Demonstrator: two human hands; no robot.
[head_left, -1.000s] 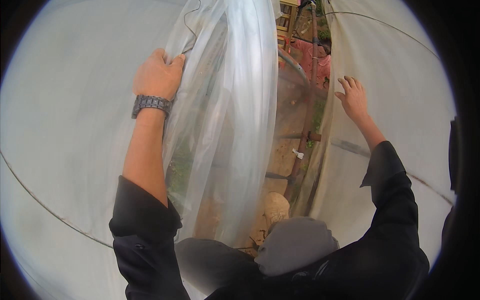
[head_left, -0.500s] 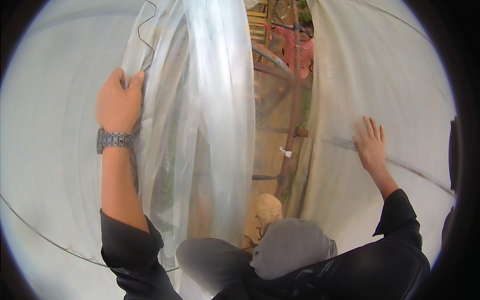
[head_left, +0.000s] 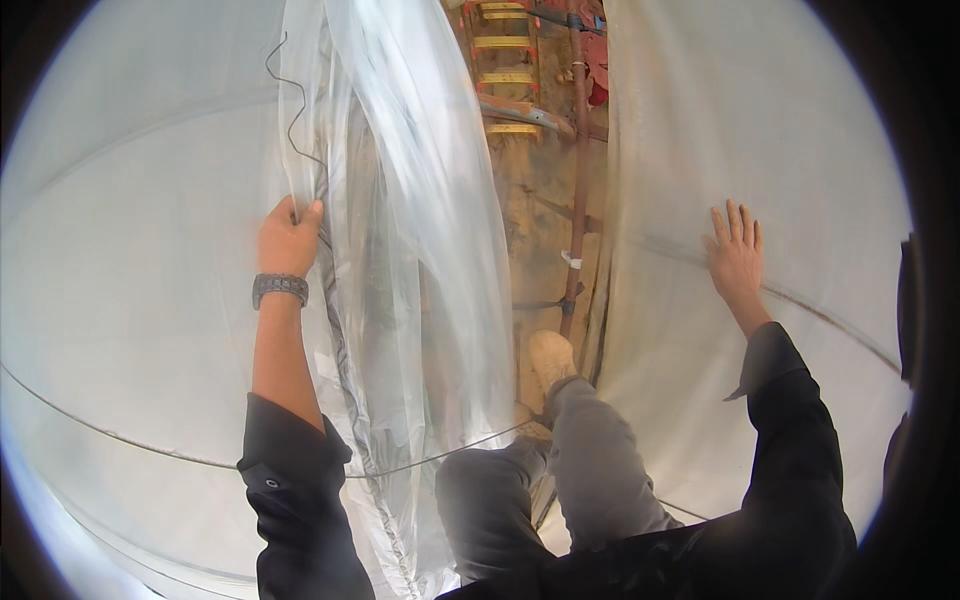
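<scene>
My left hand [head_left: 289,238], with a metal watch at the wrist, is closed on the gathered edge of a translucent plastic sheet [head_left: 420,200], left of centre. A thin wavy wire [head_left: 298,110] runs along that edge above my fingers. My right hand [head_left: 737,255] lies open, fingers spread, on the taut plastic sheet [head_left: 740,120] to the right. Between the sheets is a narrow opening with a rusty pipe [head_left: 580,150] running lengthwise through it.
A yellow ladder [head_left: 505,75] shows below through the opening, with a red cloth or sheet [head_left: 595,65] beside it. A grey crosspiece [head_left: 525,112] spans part of the gap. My boot [head_left: 550,355] rests near the pipe. Dark lines [head_left: 120,432] cross the plastic.
My left hand shifted left, then slightly back and down in view. My right hand came down onto the right sheet. My legs have moved, one boot farther up the gap; more ladder shows.
</scene>
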